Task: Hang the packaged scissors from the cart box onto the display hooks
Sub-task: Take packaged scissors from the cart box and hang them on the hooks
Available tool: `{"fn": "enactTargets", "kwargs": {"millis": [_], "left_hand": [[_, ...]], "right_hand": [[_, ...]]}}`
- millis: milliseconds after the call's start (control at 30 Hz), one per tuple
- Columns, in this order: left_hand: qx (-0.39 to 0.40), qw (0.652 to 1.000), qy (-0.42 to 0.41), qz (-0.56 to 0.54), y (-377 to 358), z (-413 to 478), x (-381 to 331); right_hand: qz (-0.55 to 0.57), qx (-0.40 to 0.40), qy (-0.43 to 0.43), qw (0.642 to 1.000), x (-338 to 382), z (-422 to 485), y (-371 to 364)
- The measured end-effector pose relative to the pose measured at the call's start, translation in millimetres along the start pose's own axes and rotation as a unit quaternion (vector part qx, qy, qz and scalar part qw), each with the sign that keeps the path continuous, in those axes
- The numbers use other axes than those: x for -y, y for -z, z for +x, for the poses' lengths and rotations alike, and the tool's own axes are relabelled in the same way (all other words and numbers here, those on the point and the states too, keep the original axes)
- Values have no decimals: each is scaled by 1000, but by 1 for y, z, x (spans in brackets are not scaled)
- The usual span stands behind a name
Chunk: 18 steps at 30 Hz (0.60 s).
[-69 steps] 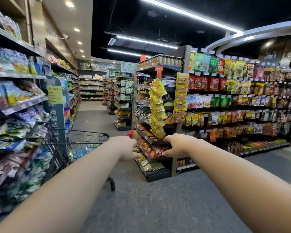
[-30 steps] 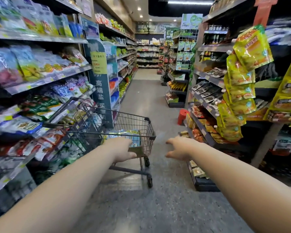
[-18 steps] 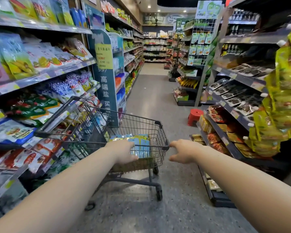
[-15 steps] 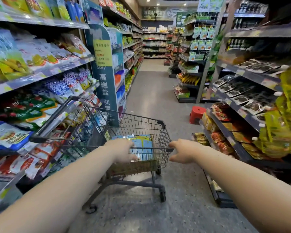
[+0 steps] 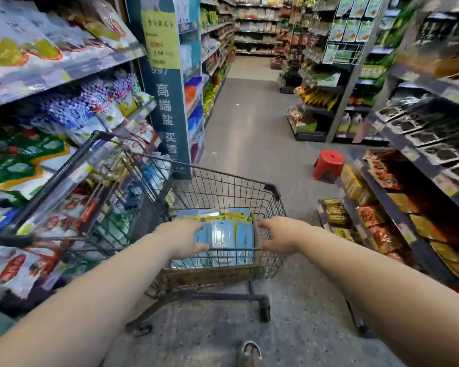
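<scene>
cart is dark wire mesh metal, box in it plain matt cardboard, scissor packs glossy plastic, stool shiny red plastic, floor speckled matt

head | I saw L hand w/ fingers spread over scissor pks in cardboard box in cart | R hand fingers loose by box's rt edge | contact unclear, blur | red stool on aisle floor

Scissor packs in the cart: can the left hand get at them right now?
Probably yes. The left hand hovers right over the scissor packs, fingers open, and the box in the cart is open on top, with nothing between.
</scene>
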State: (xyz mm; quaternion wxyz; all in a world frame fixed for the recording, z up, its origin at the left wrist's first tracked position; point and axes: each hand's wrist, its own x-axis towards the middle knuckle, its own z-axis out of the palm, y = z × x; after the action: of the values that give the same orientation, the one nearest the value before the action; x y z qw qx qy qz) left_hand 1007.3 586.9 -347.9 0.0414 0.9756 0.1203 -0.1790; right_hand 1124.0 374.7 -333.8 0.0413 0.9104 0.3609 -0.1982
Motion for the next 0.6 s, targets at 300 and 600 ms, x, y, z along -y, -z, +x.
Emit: {"fn": "enactTargets", "kwargs": {"millis": [300,600], "left_hand": [[59,992,97,-53,10,121,50],[159,972,149,-88,-39,199,86]], "right_hand": [[26,61,46,997,-33,165,2],[73,153,35,985,-50,274,-26]]}}
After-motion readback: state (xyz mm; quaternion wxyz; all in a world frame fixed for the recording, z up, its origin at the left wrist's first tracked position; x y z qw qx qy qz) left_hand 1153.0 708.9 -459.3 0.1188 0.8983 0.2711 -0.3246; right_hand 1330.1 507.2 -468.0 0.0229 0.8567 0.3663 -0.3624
